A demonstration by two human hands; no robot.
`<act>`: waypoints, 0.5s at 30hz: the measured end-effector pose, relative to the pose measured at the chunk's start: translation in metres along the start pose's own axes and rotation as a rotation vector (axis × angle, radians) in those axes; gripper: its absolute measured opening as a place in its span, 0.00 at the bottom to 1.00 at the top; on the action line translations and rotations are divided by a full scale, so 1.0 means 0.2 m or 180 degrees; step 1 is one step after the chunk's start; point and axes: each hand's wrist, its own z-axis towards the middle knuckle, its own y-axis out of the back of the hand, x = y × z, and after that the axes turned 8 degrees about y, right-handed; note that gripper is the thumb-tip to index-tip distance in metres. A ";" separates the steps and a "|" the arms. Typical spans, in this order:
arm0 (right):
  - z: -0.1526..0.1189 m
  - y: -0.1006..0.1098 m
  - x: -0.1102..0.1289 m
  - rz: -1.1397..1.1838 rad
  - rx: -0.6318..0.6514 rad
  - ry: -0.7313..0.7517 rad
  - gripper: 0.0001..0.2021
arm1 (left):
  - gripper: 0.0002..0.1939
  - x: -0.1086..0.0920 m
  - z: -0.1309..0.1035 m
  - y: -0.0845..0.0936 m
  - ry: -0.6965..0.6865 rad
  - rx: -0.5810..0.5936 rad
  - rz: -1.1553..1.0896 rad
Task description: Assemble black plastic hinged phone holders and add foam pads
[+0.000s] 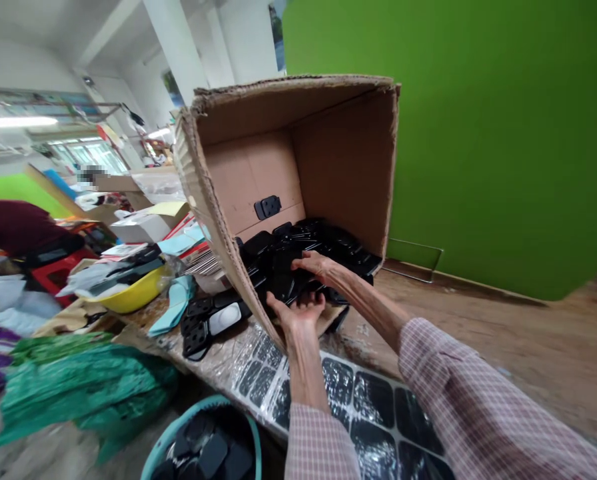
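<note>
A cardboard box (346,167) lies on its side with its opening toward me. Many glossy black plastic pieces (323,235) are heaped along its lower wall. My left hand (301,313) is at the box's lower edge, palm turned up, fingers apart below the black pieces. Just above it and to the right, my right hand (316,265) reaches into the opening over the heap, its fingers stretched toward the left and touching the pieces. Neither hand plainly grips a piece. One small black piece (267,207) rests apart, deeper in the box.
Plastic-wrapped black pads (373,400) lie on the table before the box. Left are black parts (198,327), pale blue sheets (174,305) and a yellow basin (133,293). A teal bucket (256,440) of black pieces stands below. A green panel (478,147) rises at right; a person (21,230) is far left.
</note>
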 end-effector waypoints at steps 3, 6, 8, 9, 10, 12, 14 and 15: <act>-0.08 0.03 -0.02 0.0269 -0.0025 0.0162 0.10 | 0.30 0.02 0.04 -0.03 -0.0056 -0.0014 0.0122; -0.16 0.07 -0.06 0.0555 -0.0165 0.0357 0.09 | 0.30 0.07 0.05 -0.03 -0.0116 -0.0018 0.0275; -0.23 0.10 -0.08 0.0731 -0.0282 0.0435 0.09 | 0.29 0.12 0.03 -0.03 -0.0167 0.0034 0.0358; -0.27 0.12 -0.09 0.0807 -0.0335 0.0455 0.10 | 0.28 0.15 0.02 -0.02 -0.0198 0.0083 0.0394; -0.31 0.14 -0.10 0.0870 -0.0383 0.0461 0.11 | 0.28 0.18 -0.01 -0.01 -0.0233 0.0134 0.0431; -0.42 0.20 -0.12 0.0940 -0.0471 0.0440 0.13 | 0.26 0.26 -0.06 0.01 -0.0308 0.0218 0.0510; -0.55 0.28 -0.14 0.0910 -0.0570 0.0374 0.14 | 0.24 0.36 -0.10 0.03 -0.0324 0.0249 0.0605; -0.62 0.32 -0.16 0.0855 -0.0627 0.0333 0.15 | 0.24 0.41 -0.13 0.04 -0.0280 0.0259 0.0677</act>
